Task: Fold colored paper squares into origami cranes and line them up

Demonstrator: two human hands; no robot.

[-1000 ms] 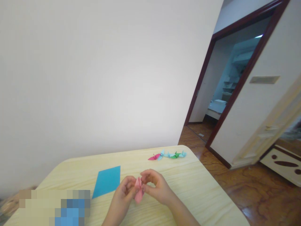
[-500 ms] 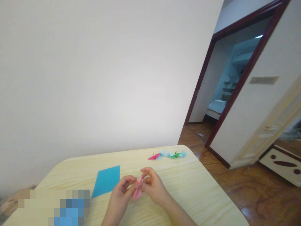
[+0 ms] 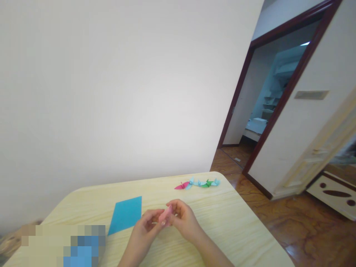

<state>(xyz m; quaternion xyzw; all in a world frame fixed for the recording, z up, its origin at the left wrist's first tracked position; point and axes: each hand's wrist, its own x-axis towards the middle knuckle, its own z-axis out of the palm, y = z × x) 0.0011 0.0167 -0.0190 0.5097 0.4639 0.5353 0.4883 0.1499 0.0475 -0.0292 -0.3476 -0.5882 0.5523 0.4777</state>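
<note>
A small folded piece of pink paper [image 3: 166, 214] is pinched between both hands, just above the table. My left hand [image 3: 146, 227] grips its left side with thumb and fingers. On its right side, my right hand [image 3: 183, 218] holds it the same way, the thumb partly covering the folds. Left of my left hand lies a flat sheet of blue paper [image 3: 126, 214]. Beyond my right hand, folded paper cranes stand in a row: a dark pink crane [image 3: 182, 185], a green crane [image 3: 207, 183] and several light blue ones.
The light wood table [image 3: 222, 230] has rounded corners and stands against a white wall [image 3: 125, 92]. A blurred-out patch [image 3: 69, 244] covers its front left. To the right are a dark-framed doorway [image 3: 250, 104] and a wooden floor [image 3: 311, 226].
The pink paper has turned in my fingers; its long point toward me no longer shows, and it looks more compact. Both hands stay in nearly the same place.
</note>
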